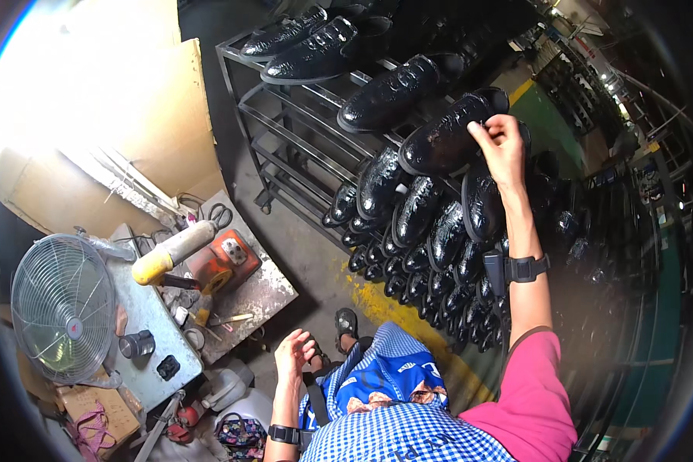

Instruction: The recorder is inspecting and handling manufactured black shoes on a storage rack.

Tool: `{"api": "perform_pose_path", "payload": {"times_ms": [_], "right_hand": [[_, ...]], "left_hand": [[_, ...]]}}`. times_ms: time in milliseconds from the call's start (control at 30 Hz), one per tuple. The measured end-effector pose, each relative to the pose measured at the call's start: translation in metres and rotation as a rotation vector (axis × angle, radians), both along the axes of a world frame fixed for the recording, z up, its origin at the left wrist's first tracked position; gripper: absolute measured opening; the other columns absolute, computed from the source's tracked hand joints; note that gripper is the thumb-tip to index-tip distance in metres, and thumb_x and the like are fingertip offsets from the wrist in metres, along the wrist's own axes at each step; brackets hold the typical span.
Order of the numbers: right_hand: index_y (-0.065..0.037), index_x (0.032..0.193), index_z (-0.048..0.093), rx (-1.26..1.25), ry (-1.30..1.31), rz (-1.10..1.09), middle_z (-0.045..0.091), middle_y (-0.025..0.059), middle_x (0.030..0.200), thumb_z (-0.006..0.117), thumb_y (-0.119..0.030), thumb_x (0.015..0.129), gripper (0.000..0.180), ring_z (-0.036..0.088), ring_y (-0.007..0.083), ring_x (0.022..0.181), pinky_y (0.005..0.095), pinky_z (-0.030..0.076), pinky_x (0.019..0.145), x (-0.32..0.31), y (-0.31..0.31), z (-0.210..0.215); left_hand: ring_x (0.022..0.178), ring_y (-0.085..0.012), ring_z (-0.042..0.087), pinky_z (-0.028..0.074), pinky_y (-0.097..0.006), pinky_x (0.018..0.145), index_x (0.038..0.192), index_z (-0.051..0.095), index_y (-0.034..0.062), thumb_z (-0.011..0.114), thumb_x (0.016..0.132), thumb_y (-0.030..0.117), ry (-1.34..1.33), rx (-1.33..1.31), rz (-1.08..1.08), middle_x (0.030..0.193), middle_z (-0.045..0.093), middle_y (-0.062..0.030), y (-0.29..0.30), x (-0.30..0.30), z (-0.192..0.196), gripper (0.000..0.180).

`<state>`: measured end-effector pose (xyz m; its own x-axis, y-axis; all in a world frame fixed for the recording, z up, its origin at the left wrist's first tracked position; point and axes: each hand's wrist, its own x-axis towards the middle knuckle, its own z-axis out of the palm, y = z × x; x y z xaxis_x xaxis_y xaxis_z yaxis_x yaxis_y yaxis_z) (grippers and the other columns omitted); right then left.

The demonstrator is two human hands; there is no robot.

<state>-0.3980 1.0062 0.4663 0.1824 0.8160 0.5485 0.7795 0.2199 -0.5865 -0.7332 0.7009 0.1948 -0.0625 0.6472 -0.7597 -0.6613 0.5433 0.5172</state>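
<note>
Pinched between thumb and fingertips of the right hand [500, 142] is the heel end of a glossy black dress shoe [448, 132], which lies on its side on the upper tier of a metal rack [242, 98]; the arm stretches out from a pink sleeve [525, 400] and wears a black wrist strap [525, 269]. Closest in, the person's lap is covered by a blue and white checked apron [396, 427], and a sandalled foot [346, 323] shows on the concrete floor just beyond it. Beside the lap the left hand [294, 353] hangs open and empty, fingers loosely curled, touching nothing, with a dark band at its wrist. To its left stands a cluttered grey workbench [150, 308] carrying a round wire-guard fan [61, 304], a yellow-tipped power tool [173, 250], an orange machine [227, 258] and a small dark cup [137, 344]. Farther out, below the held shoe, many more black shoes [420, 231] hang in tight rows down the rack, toes pointing down. At the top of the rack other black shoes [316, 46] lie in a line. Sheets of brown cardboard [158, 100] lean behind the bench at the far left
</note>
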Motion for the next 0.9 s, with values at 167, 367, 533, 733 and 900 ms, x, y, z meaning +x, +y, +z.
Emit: {"api": "perform_pose_path", "payload": {"times_ms": [167,367,533,733,900], "right_hand": [[0.001,0.115,0.048,-0.288,-0.049,-0.029,0.059,0.0189,0.102,0.075,-0.039,0.065,0.069,0.058,0.0239,0.091,0.0335,0.045,0.080,-0.012,0.015,0.028],[0.001,0.095,0.051,-0.092,0.337,0.302,0.057,0.0006,0.079,0.069,-0.005,0.074,0.029,0.052,0.0047,0.070,0.0194,0.044,0.063,-0.012,-0.005,0.026],[-0.003,0.090,0.048,0.035,0.269,0.390,0.053,-0.0030,0.077,0.068,-0.005,0.076,0.025,0.046,0.0008,0.067,0.0165,0.039,0.059,-0.036,-0.080,0.032],[-0.004,0.091,0.048,-0.181,0.165,0.484,0.050,-0.0044,0.073,0.073,-0.005,0.071,0.032,0.041,0.0008,0.059,0.0156,0.036,0.052,-0.087,-0.149,0.016],[-0.004,0.094,0.049,-0.354,0.177,0.533,0.053,-0.0016,0.076,0.076,-0.007,0.067,0.037,0.045,0.0032,0.060,0.0183,0.039,0.052,-0.123,-0.187,-0.017]], "left_hand": [[0.079,-0.0206,0.064,0.054,-0.028,0.065,0.114,0.049,-0.0025,0.046,0.084,0.013,0.015,-0.021,0.007,0.102,0.061,-0.0151,-0.008,-0.004,-0.009,0.033],[0.077,-0.0217,0.064,0.054,-0.029,0.064,0.113,0.050,-0.0024,0.045,0.084,0.012,0.010,-0.023,0.004,0.101,0.061,-0.0152,-0.005,0.000,-0.008,0.033],[0.081,-0.0225,0.062,0.052,-0.031,0.067,0.115,0.050,0.0012,0.047,0.084,0.015,-0.093,0.011,0.015,0.105,0.059,-0.0137,-0.006,-0.003,-0.004,0.035],[0.101,-0.0234,0.056,0.049,-0.036,0.081,0.132,0.034,0.0100,0.048,0.087,0.044,-0.236,0.331,-0.220,0.125,0.048,-0.0120,0.040,-0.005,0.085,0.059],[0.118,-0.0165,0.039,0.034,-0.035,0.097,0.139,0.019,0.0053,0.059,0.081,0.037,-0.099,0.655,-0.514,0.135,0.036,-0.0094,0.056,0.007,0.139,0.077]]}}
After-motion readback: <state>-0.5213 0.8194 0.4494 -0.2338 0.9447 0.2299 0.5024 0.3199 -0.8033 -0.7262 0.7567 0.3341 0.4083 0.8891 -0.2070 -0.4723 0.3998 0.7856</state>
